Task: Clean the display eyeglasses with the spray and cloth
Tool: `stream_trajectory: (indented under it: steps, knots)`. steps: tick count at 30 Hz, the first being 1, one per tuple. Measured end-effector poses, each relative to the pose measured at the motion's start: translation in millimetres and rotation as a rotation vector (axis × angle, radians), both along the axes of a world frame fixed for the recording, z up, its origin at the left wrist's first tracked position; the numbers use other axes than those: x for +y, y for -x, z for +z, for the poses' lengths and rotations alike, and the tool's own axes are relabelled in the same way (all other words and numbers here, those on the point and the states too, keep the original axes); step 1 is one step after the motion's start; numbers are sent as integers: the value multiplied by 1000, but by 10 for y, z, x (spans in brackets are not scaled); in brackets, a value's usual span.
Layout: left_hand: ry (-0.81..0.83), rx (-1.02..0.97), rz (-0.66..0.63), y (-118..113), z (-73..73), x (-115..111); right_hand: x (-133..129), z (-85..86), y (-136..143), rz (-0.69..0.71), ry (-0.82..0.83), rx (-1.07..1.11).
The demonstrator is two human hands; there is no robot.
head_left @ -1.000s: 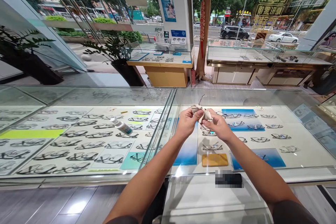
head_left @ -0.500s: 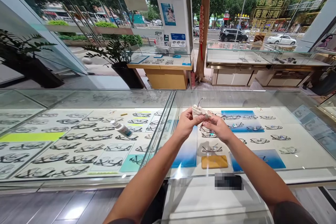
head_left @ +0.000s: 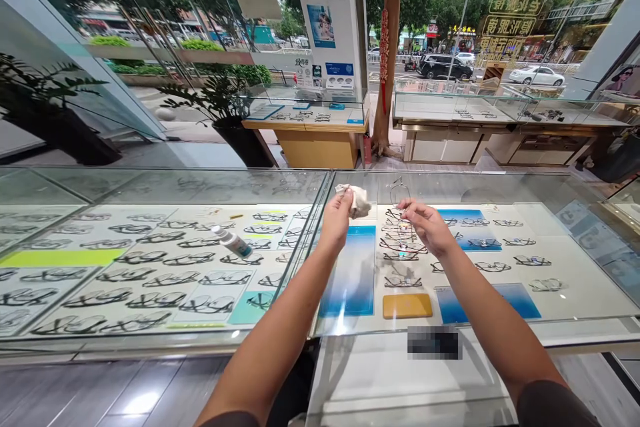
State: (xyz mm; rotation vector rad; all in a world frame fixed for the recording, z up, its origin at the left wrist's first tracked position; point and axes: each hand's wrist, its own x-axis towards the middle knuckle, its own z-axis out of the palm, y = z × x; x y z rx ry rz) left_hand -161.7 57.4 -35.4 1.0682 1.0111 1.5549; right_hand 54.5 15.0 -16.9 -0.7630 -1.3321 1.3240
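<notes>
My left hand (head_left: 337,217) is closed on a crumpled whitish cloth (head_left: 359,201), raised over the glass counter. To its right, my right hand (head_left: 427,227) pinches a pair of thin-rimmed eyeglasses (head_left: 399,192), held up with a lens toward the far side. A gap separates the cloth from the glasses. A small white bottle (head_left: 231,241) with a label is on the counter top, left of both hands. Below my hands, under the glass, several eyeglasses (head_left: 403,281) lie in rows.
The glass display counter (head_left: 240,339) spans the view, with many frames inside. A yellow case (head_left: 407,305) and blue panels (head_left: 349,270) lie in its right part. A dark, partly blurred object (head_left: 434,343) is near the front edge. Farther back stand a potted plant (head_left: 243,137) and other showcases.
My hands have moved apart. The cloth went left with my left hand, off the eyeglasses, which are now more visible in my right hand.
</notes>
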Motion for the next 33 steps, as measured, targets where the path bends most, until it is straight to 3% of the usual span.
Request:
stream_trajectory:
  steps: [3,7,9,12,19,25,29,33]
  knots:
    - [142,285,131,213,-61,150,53,-4,-58,-1,63,68]
    - [202,483,255,383,-99,212,91,-23,-72,3,88,105]
    - [100,648,387,377,-84,176,104,-29,-74,-4,89,110]
    - [-202,875,498,276,-55,73,118,-39,-78,-28,50,46]
    - [-645,980,249,20,-74,-129,127,-13,-85,-16,-48,-163]
    - [-703,1015,172,-9,16,-206,47,165,-74,139,-38,-233]
    - [-726,993,174,33,237,-323,-85,345,-32,175,-54,-260]
    - [-788,1097,67,109,709,-430,-113,751,-55,241,-131,-340]
